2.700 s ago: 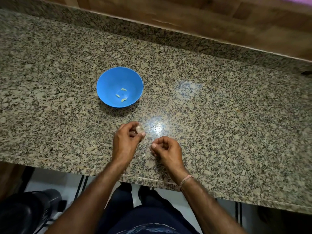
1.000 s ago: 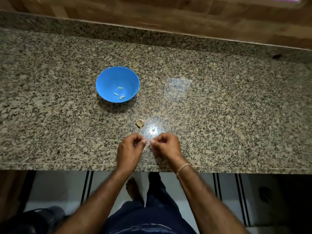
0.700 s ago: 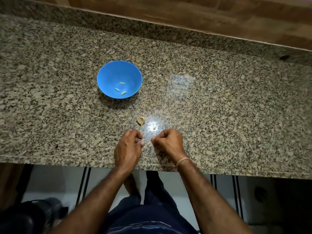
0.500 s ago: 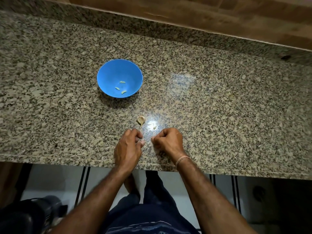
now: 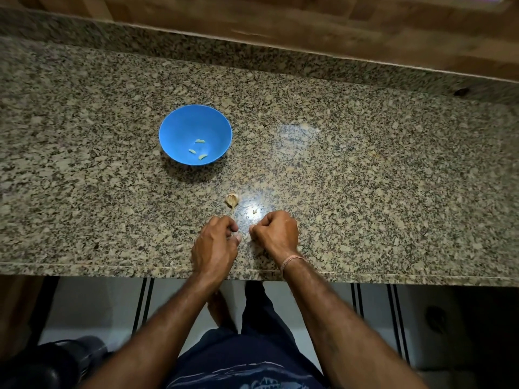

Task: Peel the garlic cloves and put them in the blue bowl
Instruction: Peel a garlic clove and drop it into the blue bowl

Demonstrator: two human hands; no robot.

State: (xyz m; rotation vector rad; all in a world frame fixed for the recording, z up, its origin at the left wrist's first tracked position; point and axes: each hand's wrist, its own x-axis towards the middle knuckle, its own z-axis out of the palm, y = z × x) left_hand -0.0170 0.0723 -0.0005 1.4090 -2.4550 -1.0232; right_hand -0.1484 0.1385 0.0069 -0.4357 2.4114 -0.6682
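Both my left hand [image 5: 214,244] and right hand [image 5: 276,234] were curled tight, whatever they pinched hidden, while a garlic piece [image 5: 232,200] lay between them and the blue bowl [image 5: 179,127], so I feared a slippery clove squirting off the counter [image 5: 365,178].

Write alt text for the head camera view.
Two hands, left and right, curl together near a granite counter's front edge. A garlic piece lies just beyond; a blue bowl holds three peeled cloves.
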